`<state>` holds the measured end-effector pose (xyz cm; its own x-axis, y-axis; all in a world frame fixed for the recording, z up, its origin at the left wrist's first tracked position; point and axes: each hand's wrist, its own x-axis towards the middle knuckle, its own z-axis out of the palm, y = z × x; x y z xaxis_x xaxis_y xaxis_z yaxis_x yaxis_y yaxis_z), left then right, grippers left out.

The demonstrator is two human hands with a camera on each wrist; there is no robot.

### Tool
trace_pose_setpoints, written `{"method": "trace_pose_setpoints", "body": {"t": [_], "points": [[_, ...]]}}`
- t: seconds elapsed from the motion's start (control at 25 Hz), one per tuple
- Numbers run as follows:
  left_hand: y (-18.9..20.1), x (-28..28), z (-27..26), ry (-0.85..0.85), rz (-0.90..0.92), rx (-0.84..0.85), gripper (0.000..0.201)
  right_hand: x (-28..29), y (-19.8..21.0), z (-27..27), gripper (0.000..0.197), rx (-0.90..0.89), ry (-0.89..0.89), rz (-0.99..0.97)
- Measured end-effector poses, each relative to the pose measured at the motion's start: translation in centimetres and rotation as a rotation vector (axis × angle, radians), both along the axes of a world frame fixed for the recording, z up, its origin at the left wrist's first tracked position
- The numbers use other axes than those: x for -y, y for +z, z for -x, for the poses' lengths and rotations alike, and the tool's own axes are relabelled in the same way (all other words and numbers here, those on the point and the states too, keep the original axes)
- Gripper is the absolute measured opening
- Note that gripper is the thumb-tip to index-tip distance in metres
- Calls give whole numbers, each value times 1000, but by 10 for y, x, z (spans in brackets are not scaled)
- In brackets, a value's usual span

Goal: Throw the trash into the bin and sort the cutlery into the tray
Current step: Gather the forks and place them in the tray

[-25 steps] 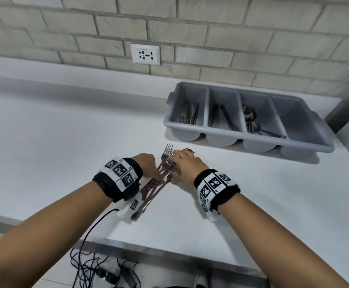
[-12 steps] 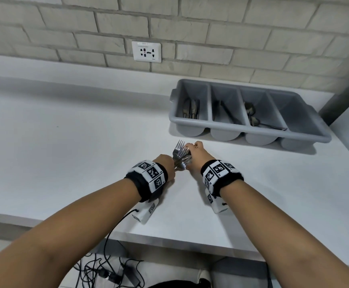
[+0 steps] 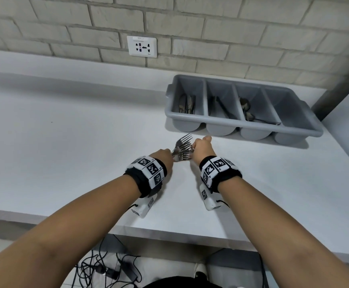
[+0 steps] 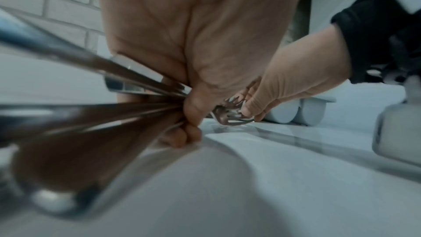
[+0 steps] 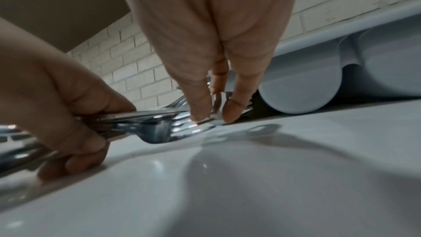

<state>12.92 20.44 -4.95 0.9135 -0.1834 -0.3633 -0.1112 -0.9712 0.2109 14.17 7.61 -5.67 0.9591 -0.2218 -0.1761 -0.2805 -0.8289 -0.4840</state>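
Forks [image 3: 183, 146]: a bundle of metal forks, at least three heads fanned out; exact count cannot be told. Held low over the white counter [image 3: 69, 129], tines pointing toward the tray, just in front of its near left corner and apart from it.

Left hand [image 3: 163, 156]: fist wrapped round the fork handles; in the left wrist view the handles [image 4: 95, 100] splay back toward the camera, blurred.

Right hand [image 3: 202, 147]: fingers pointing down onto the fork heads; in the right wrist view the fingertips [image 5: 200, 109] pinch the tines against the counter.

Tray [image 3: 306, 129]: one grey plastic cutlery tray, four compartments, on the counter against the brick wall [image 3: 211, 23]. Leftmost compartment holds several pieces of cutlery [image 3: 187, 103], type unclear; second holds dark pieces; third holds spoons [image 3: 249, 113]; fourth shows nothing inside. Nothing lies between forks and tray.

Other items: one wall socket [image 3: 142, 46] above the counter; cables [image 3: 107, 271] on the floor below the counter edge; one marker-printed band on each wrist.
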Motion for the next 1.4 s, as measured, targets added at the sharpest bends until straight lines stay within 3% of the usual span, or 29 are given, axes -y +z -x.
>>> {"method": "trace_pose_setpoints", "body": {"t": [0.08,0.2,0.32,0.44,0.52,0.64,0.92,1.08,1.24,1.4], "points": [[4,-1,1,-21,62,25,28,4,8,7,26,87,-12,-104],[16,6,1,-106,221,20,25,19,28,23,47,286,-54,-280],[40,30,-1,-85,584,-20,13,44,39,34,46,412,-175,-396],[69,82,-11,-31,985,-138,29,79,48,42,22,286,-200,-598],[83,125,-22,21,1119,-178,32,101,57,46,27,158,-122,-761],[98,191,-34,159,1267,-247,33,139,73,46,21,170,-115,-795],[114,300,-47,278,1478,-405,34,236,86,28,16,271,-196,-605],[116,339,-56,376,1469,-473,30,267,85,16,27,331,-202,-484],[114,358,-65,461,1468,-519,31,290,84,1,24,259,-187,-447],[120,371,-76,399,1426,-549,31,303,80,-15,31,237,-232,-380]]}}
